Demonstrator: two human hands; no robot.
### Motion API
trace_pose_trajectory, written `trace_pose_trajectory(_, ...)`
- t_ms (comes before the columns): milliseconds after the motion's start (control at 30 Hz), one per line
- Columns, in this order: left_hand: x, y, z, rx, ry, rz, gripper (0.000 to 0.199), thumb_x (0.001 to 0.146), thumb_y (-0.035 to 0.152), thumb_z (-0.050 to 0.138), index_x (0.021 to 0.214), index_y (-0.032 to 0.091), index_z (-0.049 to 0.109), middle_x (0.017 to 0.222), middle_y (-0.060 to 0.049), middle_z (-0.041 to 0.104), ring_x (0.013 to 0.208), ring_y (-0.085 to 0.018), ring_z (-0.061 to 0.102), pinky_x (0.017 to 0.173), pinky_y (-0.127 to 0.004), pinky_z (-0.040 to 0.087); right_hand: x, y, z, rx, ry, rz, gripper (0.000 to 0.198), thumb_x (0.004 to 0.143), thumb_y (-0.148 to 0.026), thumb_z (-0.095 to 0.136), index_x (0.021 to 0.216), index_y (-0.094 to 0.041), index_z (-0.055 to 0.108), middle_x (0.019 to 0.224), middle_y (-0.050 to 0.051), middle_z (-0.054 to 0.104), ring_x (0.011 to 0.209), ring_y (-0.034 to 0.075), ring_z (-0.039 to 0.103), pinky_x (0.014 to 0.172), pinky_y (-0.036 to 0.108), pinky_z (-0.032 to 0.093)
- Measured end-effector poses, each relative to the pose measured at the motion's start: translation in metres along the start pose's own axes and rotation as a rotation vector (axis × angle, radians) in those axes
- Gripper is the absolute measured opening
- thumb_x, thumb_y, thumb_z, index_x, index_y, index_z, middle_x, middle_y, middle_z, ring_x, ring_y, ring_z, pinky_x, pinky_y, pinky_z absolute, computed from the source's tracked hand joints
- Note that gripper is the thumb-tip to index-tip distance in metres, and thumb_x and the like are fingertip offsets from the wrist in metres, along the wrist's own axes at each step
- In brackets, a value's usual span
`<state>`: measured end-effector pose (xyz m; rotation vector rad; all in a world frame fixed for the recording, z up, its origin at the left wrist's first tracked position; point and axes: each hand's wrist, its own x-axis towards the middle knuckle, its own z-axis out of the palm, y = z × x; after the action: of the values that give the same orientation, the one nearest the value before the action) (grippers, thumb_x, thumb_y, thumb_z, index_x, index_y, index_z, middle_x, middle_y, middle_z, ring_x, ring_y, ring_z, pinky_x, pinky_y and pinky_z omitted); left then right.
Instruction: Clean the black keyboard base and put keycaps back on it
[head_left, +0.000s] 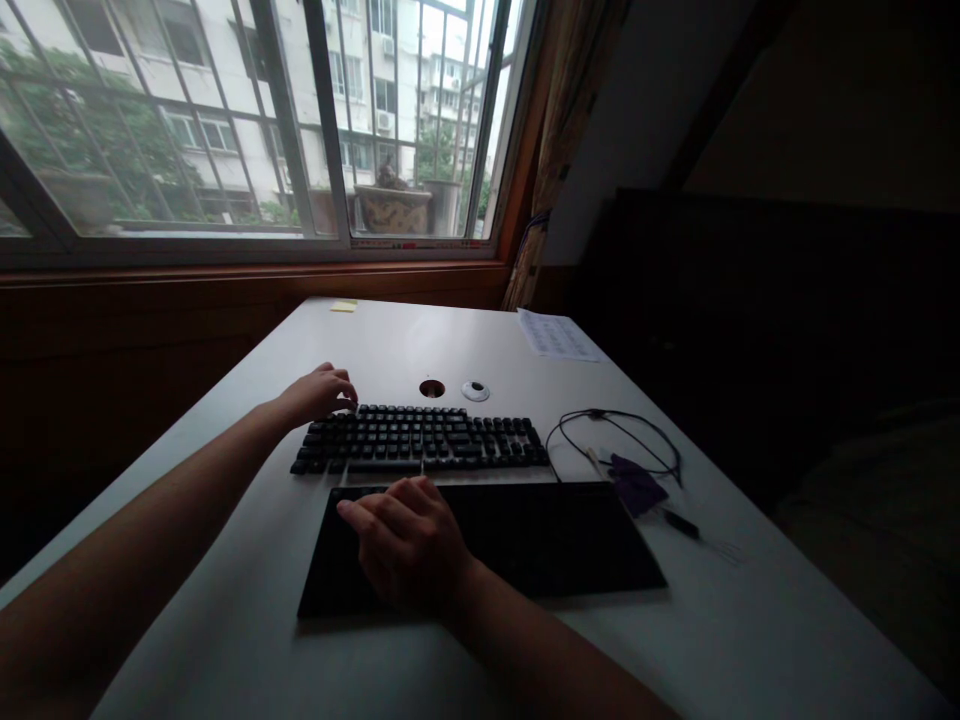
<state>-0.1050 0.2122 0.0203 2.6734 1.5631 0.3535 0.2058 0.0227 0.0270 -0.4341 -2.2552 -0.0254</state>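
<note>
A black keyboard (442, 440) lies across the white desk, with pale gaps among its keys. My left hand (321, 393) is at its far left corner, fingers bent down and closed together by the top row; whatever lies between the fingertips is too small to make out. In front of the keyboard is a flat black rectangular panel (555, 540). Over the left part of this panel is my right hand (411, 540), its fingers curled and thumb pressed against them. Anything inside that hand is hidden.
Right of the keyboard lie a looped black cable (675, 455), a purple cloth pouch (636, 485) and a small dark-handled tool with thin wires (681, 523). Farther back are a round cable hole (432, 389), its cover (475, 391), a printed sheet (561, 335) and yellow notes (344, 306).
</note>
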Motion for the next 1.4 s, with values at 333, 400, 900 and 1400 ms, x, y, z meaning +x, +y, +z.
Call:
trace_pose_trajectory(333,-0.011,-0.031,0.005,0.022,0.027,-0.119,0.019,0.089,0.039,0.069,0.091,0.027,0.084,0.097,-0.008,0.073,0.09,-0.026,0.061,0.087,-0.036,0.045,0.0,0.002,-0.003,0.008,0.051,0.003,0.036,0.097,-0.021,0.053,0.133,-0.019,0.06,0.109,0.003,0.077,0.087,0.021,0.061,0.075,0.041,0.043)
trace_pose_trajectory(400,-0.014,-0.036,0.004,0.014,0.031,-0.138,0.019,0.089,0.037,0.068,0.091,0.026,0.083,0.095,-0.008,0.074,0.087,-0.025,0.062,0.086,-0.035,0.046,0.0,0.002,-0.002,0.011,0.052,-0.005,0.036,0.097,-0.021,0.054,0.132,-0.018,0.06,0.109,0.003,0.076,0.087,0.021,0.061,0.074,0.041,0.043)
trace_pose_trajectory(900,-0.035,-0.026,-0.006,-0.212,0.26,-0.238,0.026,0.079,0.047,0.073,0.082,0.021,0.072,0.082,-0.004,0.072,0.074,-0.02,0.066,0.072,-0.031,0.051,-0.001,0.011,-0.005,0.016,0.126,0.025,0.039,0.095,-0.016,0.055,0.134,-0.021,0.059,0.104,0.003,0.076,0.084,0.022,0.061,0.075,0.041,0.044)
trace_pose_trajectory(1400,-0.068,0.116,-0.013,-0.549,0.299,-0.104,0.03,0.086,0.05,0.074,0.092,0.021,0.068,0.082,-0.001,0.07,0.071,-0.017,0.065,0.064,-0.026,0.051,-0.003,0.035,0.001,0.338,0.484,0.638,0.028,0.097,-0.014,0.048,0.112,-0.025,0.069,0.096,0.002,0.072,0.091,0.019,0.067,0.082,0.034,0.053)
